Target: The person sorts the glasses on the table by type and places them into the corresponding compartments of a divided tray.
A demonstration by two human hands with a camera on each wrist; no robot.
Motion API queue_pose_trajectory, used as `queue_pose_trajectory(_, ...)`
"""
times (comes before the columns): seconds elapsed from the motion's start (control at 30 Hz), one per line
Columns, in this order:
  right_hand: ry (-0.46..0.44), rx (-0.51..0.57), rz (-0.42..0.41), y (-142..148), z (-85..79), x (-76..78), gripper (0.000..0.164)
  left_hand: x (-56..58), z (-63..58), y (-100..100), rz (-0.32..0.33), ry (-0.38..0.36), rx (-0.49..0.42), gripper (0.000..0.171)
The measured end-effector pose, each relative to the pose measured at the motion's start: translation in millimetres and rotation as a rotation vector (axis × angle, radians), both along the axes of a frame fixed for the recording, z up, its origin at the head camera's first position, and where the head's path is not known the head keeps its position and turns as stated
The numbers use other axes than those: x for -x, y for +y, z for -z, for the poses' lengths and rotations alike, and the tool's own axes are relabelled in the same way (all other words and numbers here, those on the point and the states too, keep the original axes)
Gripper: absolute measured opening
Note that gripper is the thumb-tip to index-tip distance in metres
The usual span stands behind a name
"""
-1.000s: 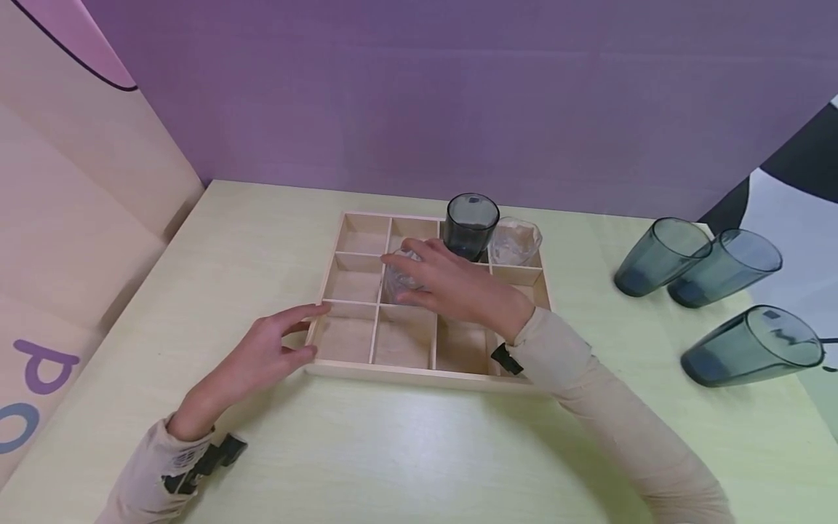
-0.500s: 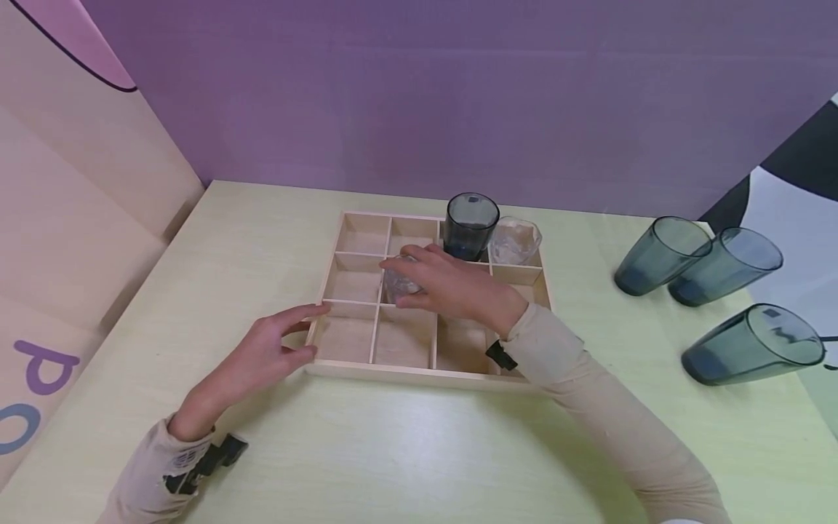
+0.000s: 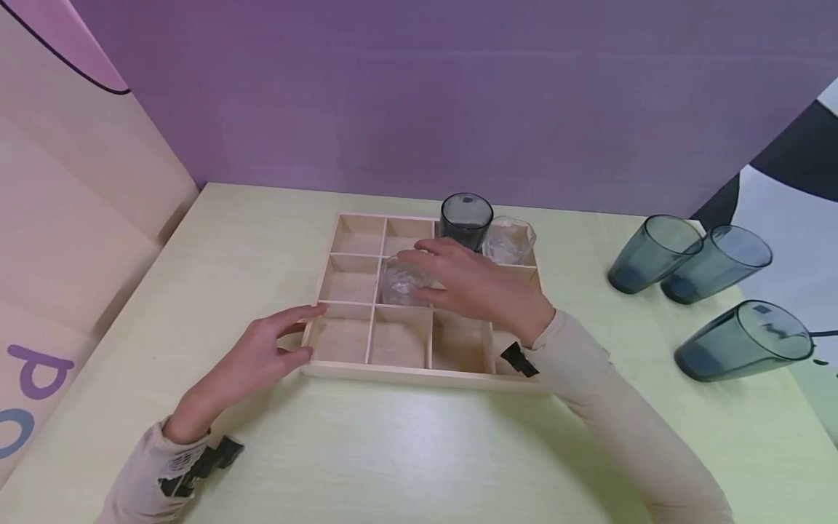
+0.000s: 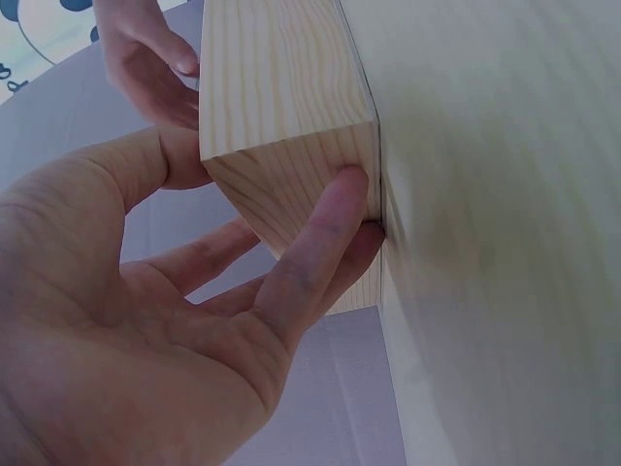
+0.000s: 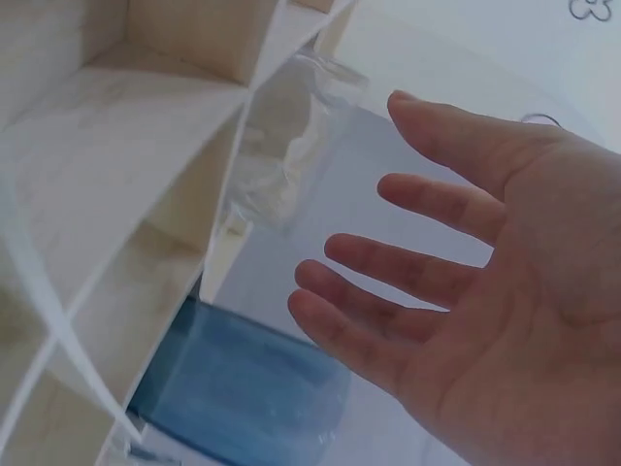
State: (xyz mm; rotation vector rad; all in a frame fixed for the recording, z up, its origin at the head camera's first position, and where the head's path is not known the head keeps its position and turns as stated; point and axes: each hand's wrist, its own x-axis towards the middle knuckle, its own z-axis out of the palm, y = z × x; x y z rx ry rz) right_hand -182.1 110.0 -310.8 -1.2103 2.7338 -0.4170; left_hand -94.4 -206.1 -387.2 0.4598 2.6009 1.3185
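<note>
A divided wooden tray (image 3: 419, 376) lies on the table. In the head view my left hand (image 3: 252, 358) rests its fingertips on the tray's left side; the left wrist view shows those fingers (image 4: 320, 228) against the outer wood by a corner. My right hand (image 3: 487, 287) hovers over the tray, fingers spread and holding nothing, as the right wrist view shows. Crumpled clear plastic (image 3: 398, 280) sits in a middle-row compartment just left of its fingertips. Behind the hand, a dark tinted drinking glass (image 3: 466, 222) stands in the back row, beside another clear crumpled plastic piece (image 3: 509, 240).
To the tray's right, two tinted glasses (image 3: 638, 266) (image 3: 710, 269) stand close together, with a third glass (image 3: 727, 349) nearer the table's right edge. A purple wall (image 3: 419, 109) rises behind the table, and a pale printed panel (image 3: 78, 218) borders the left.
My right hand has drawn slightly right, off the plastic, which now shows more fully in its compartment. My left hand stays at the tray's side. The head view has shifted a little.
</note>
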Motion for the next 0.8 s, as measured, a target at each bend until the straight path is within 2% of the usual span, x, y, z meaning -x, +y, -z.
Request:
queue_pose_trajectory(0.27,0.039,0.057,0.056,26,-10.1,-14.8,0.056,2.4,1.9,-2,-0.007,-0.009,-0.006,0.058)
queue_pose_trajectory(0.47,0.067,0.078,0.137,48,-19.3,-26.4,0.056,1.9,2.9,-2,0.000,-0.002,-0.012,0.058)
queue_pose_trajectory(0.63,0.152,0.145,0.175,69,-25.0,-27.6,0.050,2.7,3.0,-2,0.004,-0.006,-0.010,0.057)
queue_pose_trajectory(0.8,0.245,0.248,0.258,91,-32.7,-26.7,0.042,2.7,2.5,-2,0.000,-0.003,-0.003,0.057)
